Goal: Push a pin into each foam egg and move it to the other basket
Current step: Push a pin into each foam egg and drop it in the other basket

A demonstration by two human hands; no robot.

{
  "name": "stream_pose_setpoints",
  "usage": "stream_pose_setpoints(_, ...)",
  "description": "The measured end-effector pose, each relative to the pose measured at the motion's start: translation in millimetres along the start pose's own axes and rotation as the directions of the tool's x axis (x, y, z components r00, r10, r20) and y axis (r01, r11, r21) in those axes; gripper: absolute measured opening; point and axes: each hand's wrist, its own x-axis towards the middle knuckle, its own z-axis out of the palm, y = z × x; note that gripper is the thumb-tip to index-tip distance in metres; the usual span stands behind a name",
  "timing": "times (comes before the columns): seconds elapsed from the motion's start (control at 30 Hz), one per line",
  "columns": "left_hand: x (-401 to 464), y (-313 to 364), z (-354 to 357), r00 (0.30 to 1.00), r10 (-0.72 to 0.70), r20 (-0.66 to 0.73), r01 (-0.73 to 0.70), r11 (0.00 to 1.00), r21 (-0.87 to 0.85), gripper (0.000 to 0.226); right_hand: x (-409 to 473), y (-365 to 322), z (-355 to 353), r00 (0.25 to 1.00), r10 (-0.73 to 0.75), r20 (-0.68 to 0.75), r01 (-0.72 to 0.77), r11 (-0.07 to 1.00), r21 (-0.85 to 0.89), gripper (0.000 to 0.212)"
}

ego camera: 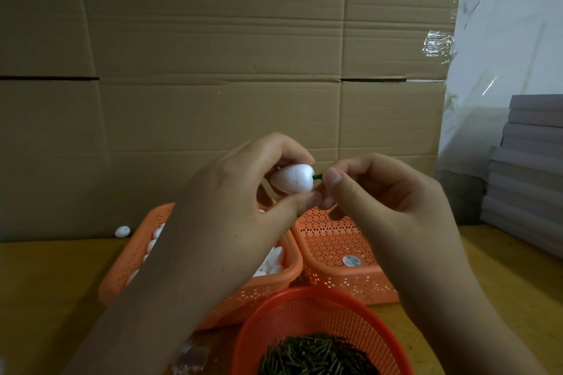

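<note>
Foam egg (292, 178) gripped in my left hand (243, 192) above the baskets, green pin (318, 177) pinched by my right hand (374, 195), its tip hidden in the foam, left basket (134, 250) half covered by my arm, pin basket (320, 310) cut off below.

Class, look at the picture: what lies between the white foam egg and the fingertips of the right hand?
In the head view, a short green pin spans that gap: one end meets the foam egg gripped by the left hand, the other is pinched by the right hand.
</note>
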Motion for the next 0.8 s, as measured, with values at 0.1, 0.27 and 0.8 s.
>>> stream_pose_setpoints(0.1,0.0,-1.8,-0.4,1.000,-0.010,-0.023,0.010,1.000,-0.002,0.024,-0.5,0.5,1.1,1.000,0.013,-0.021,-0.013,1.000,-0.016,0.011)
stream_pose_setpoints(0.27,0.4,-4.3,-1.1,0.998,-0.030,-0.046,0.029,0.999,-0.037,0.026,0.1,0.9,0.2,0.998,0.031,-0.052,-0.033,0.999,-0.035,0.015)
stream_pose_setpoints(0.8,3.8,-7.2,-2.2,0.997,-0.070,0.015,0.071,0.948,-0.310,0.033,1.1,7.4,1.7,0.974,0.224,0.025,-0.224,0.949,0.223,0.025)
